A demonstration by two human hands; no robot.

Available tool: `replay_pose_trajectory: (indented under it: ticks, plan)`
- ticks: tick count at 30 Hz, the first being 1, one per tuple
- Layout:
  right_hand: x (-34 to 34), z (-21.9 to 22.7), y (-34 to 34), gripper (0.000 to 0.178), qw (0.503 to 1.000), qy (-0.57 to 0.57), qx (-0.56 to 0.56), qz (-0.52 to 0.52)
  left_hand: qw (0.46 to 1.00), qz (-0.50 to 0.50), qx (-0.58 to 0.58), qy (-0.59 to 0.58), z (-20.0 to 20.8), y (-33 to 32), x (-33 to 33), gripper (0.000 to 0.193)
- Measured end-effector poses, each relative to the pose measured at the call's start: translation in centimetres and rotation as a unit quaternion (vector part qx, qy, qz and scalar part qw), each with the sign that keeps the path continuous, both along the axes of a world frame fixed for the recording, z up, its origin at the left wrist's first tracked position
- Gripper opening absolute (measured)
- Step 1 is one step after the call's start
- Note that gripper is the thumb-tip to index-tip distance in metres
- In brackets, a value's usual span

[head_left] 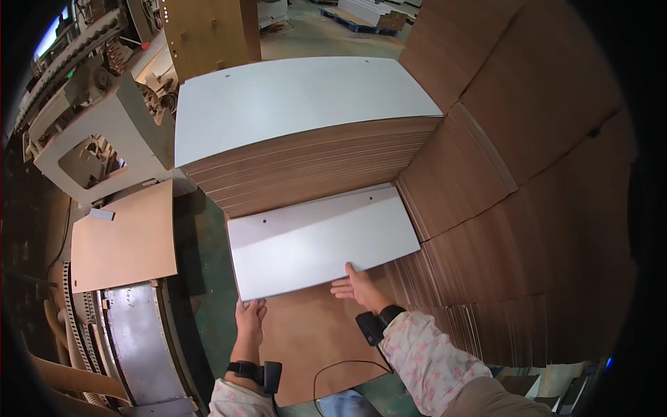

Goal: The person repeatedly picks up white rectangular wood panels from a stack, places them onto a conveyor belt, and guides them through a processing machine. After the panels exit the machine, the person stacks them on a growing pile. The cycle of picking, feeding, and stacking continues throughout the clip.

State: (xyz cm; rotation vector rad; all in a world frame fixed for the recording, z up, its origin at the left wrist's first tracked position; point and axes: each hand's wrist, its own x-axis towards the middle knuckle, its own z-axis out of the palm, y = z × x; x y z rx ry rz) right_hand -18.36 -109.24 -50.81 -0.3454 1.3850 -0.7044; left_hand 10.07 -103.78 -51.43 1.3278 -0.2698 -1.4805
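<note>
A white panel (323, 240) with two small dark holes along its far side lies in front of me, tilted a little, its near edge toward my hands. My left hand (250, 318) is closed at its near left corner, fingertips against the edge and partly hidden. Along the near edge, my right hand (358, 288) has its thumb against the panel's edge and its other fingers stretched out to the left just below it. Beneath and nearer to me is a bare brown board (313, 340).
Behind the panel rises a tall stack of brown-edged boards (313, 156), topped by a white panel (299, 97). More stacks (472, 167) wall off the right. At left stand a machine (104, 139), a loose wooden board (128, 240) and a metal-topped conveyor (142, 340). A black cable (347, 362) hangs near me.
</note>
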Motion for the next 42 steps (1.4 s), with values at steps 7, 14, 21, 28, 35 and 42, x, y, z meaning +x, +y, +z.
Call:
replay_pose_trajectory:
  ticks: [7, 14, 21, 28, 35, 42]
  plan:
    - [-2.5, -0.5, -2.2, 0.073, 0.988, 0.113, 0.016, 0.106, 0.989, -0.111, -0.015, -0.096, 0.0, 1.8, -0.4, 0.035]
    - [-1.5, -0.1, 4.5, 0.078, 0.987, 0.092, 0.053, 0.119, 0.944, 0.085, 0.286, 0.14, 1.2, 29.0, -2.6, 0.037]
    - [10.4, 3.4, 25.3, 0.046, 0.887, -0.127, 0.223, 0.383, 0.945, 0.076, 0.314, -0.05, 4.1, 51.1, -0.5, 0.024]
    - [32.2, 24.5, 51.8, 0.039, 0.635, -0.087, 0.234, 0.731, 0.902, 0.348, 0.223, 0.125, 14.8, 73.9, -4.3, 0.021]
    - [32.4, 31.5, 64.9, 0.041, 0.454, -0.266, 0.116, 0.842, 0.812, 0.492, 0.264, 0.168, 16.3, 79.2, -24.4, 0.025]
    - [29.1, 59.3, 76.3, 0.05, 0.213, -0.582, -0.143, 0.771, 0.733, 0.63, 0.184, 0.177, 15.6, 87.8, -37.4, 0.028]
